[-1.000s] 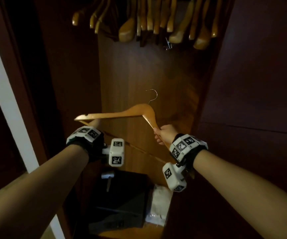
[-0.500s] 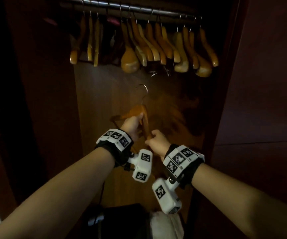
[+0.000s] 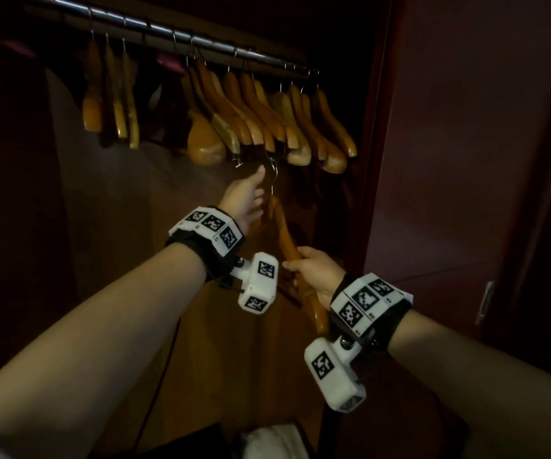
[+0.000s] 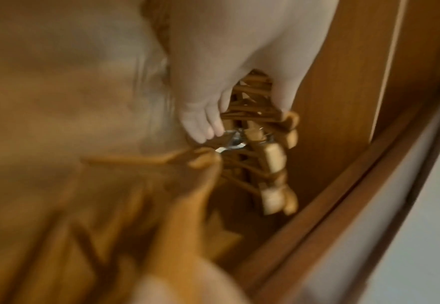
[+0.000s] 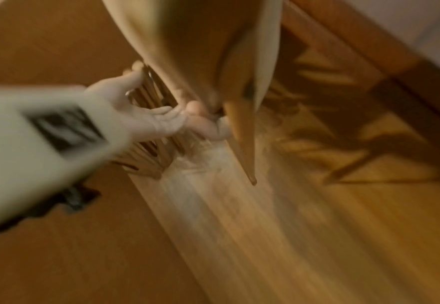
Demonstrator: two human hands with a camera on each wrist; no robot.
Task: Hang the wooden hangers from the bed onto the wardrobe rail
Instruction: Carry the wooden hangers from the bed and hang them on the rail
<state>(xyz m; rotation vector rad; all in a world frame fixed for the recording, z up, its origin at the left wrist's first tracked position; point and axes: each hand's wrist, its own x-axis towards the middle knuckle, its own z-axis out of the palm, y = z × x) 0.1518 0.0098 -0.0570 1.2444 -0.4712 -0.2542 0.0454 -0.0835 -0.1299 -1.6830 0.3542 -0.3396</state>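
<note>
Hanger [image 3: 286,238] is now sitting higher, edge-on, its hook just under the rail's [image 3: 174,31] right-end row of hangers [image 3: 267,124]; right hand [image 3: 315,274] is gripping its arm, left hand [image 3: 244,197] is reaching up with fingers extended beside the hook.

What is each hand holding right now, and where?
Right hand grips the wooden hanger on its lower arm. Left hand reaches open-fingered toward its hook; no grip is visible.

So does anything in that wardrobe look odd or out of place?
Nothing stands out. The hung hangers sit bunched on the rail. The held hanger, gripped by the right hand, isn't hooked yet; the left hand reaches beside its hook.
</note>
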